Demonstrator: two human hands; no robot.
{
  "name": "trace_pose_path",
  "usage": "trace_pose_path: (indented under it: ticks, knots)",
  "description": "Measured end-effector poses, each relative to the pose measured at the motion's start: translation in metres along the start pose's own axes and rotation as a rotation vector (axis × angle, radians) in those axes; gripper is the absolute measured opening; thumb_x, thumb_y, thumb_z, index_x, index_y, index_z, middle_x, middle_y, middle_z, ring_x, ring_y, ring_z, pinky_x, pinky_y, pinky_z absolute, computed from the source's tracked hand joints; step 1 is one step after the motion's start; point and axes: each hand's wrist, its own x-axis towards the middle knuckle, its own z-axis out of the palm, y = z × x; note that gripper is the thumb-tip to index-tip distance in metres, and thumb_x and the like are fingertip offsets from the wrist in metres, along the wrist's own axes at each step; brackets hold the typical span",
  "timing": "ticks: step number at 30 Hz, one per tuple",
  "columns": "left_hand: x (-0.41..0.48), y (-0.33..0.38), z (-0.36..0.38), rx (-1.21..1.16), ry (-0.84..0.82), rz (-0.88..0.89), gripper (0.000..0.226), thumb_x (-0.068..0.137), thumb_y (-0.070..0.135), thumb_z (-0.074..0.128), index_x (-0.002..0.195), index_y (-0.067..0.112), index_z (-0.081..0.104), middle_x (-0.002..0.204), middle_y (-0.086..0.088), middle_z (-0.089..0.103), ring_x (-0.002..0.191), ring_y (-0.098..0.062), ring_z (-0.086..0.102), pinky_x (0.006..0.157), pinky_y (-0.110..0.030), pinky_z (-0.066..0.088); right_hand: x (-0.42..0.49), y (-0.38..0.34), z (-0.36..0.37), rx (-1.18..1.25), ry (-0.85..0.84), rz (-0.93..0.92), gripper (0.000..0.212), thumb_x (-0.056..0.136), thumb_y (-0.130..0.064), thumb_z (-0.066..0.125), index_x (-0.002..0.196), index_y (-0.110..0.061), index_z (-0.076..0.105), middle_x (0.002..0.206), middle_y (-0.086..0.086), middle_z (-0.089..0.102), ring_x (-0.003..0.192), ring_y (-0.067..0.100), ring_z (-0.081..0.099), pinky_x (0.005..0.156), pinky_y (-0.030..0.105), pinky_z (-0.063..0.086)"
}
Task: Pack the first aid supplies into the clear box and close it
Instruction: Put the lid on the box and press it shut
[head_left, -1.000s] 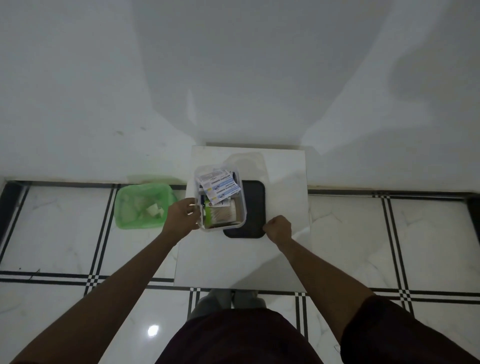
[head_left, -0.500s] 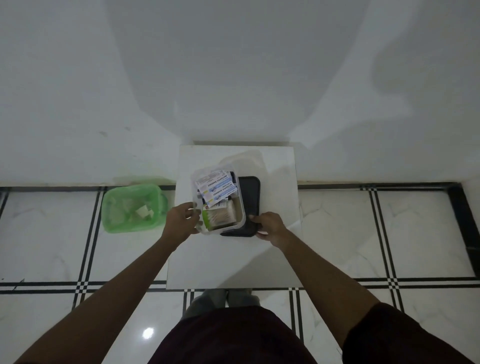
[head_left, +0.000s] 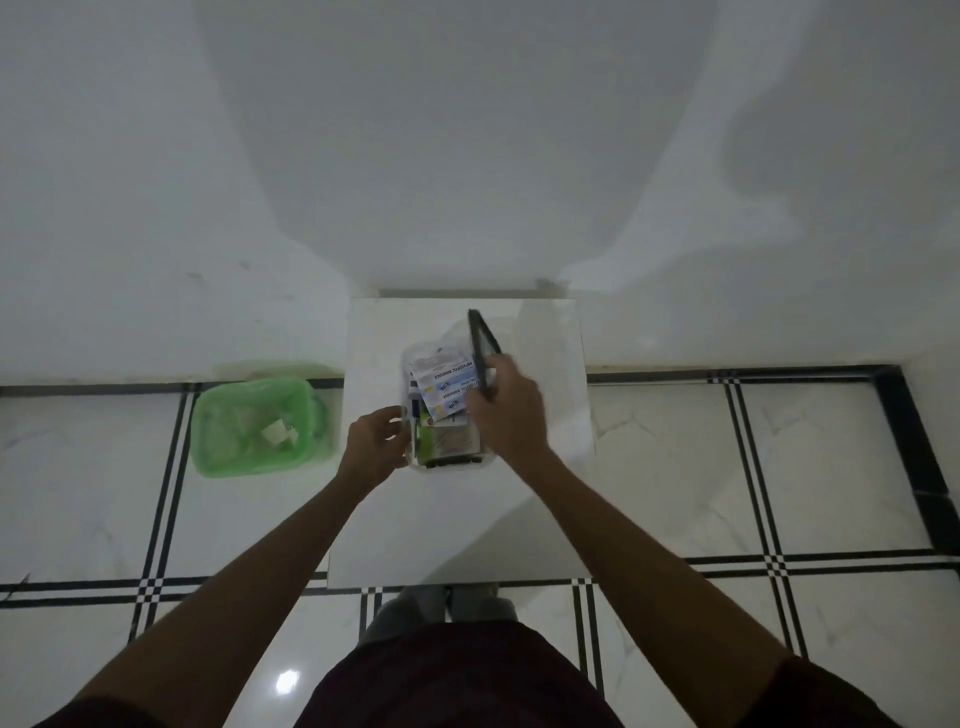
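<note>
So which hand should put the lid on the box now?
The right hand, probably. It already holds the dark lid, tilted up on edge above the clear box. The left hand grips the box's left side, steadying it.

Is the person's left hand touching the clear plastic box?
Touching. The head view shows the left hand gripping the clear plastic box at its left wall.

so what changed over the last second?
The right hand took hold of the dark lid that lay flat beside the clear box and raised it on edge over the box. Unchanged: the left hand on the box's left side, supplies inside, green bin on the floor.
</note>
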Motion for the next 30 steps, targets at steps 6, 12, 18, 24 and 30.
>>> trace_pose_path:
  ticks: [6,12,18,24,30]
  knots:
    - [0.003,0.002,-0.01,-0.099,-0.031,-0.054,0.031,0.09,0.019,0.06,0.12,0.011,0.061,0.103,-0.017,0.072,0.093,-0.031,0.07,0.081,-0.047,0.058,-0.028,-0.005,0.072,-0.374,0.049,-0.249,0.038,0.084,-0.023,0.059,0.118,-0.007,0.055,0.086,0.011,0.072,0.08,0.029,0.067,0.094,0.05,0.046]
    - [0.003,0.014,-0.013,-0.115,0.075,-0.055,0.027,0.086,0.034,0.062,0.105,0.016,0.07,0.096,-0.012,0.07,0.093,-0.029,0.065,0.08,-0.043,0.057,-0.029,-0.009,0.086,-0.303,0.017,-0.225,0.019,0.09,-0.018,0.057,0.102,-0.006,0.064,0.089,0.013,0.073,0.085,0.031,0.068,0.096,0.054,0.047]
    - [-0.001,0.007,-0.006,0.099,0.142,0.042,0.034,0.075,0.03,0.076,0.106,0.019,0.067,0.077,-0.006,0.069,0.076,-0.024,0.064,0.08,-0.044,0.056,-0.018,0.019,0.022,-0.203,0.161,0.154,0.025,0.091,-0.016,0.058,0.112,-0.005,0.059,0.109,0.014,0.063,0.1,0.028,0.06,0.084,0.035,0.052]
    - [-0.013,0.005,0.002,0.154,0.22,0.079,0.026,0.076,0.02,0.075,0.1,0.012,0.07,0.073,-0.004,0.068,0.069,-0.02,0.062,0.08,-0.04,0.055,-0.015,0.052,0.001,-0.089,-0.16,0.319,0.032,0.085,-0.022,0.069,0.107,0.0,0.067,0.104,0.018,0.07,0.085,0.032,0.068,0.087,0.044,0.057]
    - [-0.019,-0.004,0.003,0.156,0.257,0.051,0.027,0.074,0.019,0.076,0.098,0.008,0.07,0.074,-0.009,0.071,0.07,-0.024,0.068,0.079,-0.042,0.058,-0.022,0.05,0.004,-0.1,-0.152,0.286,0.031,0.079,-0.018,0.074,0.103,0.0,0.069,0.097,0.017,0.072,0.083,0.03,0.068,0.086,0.034,0.055]
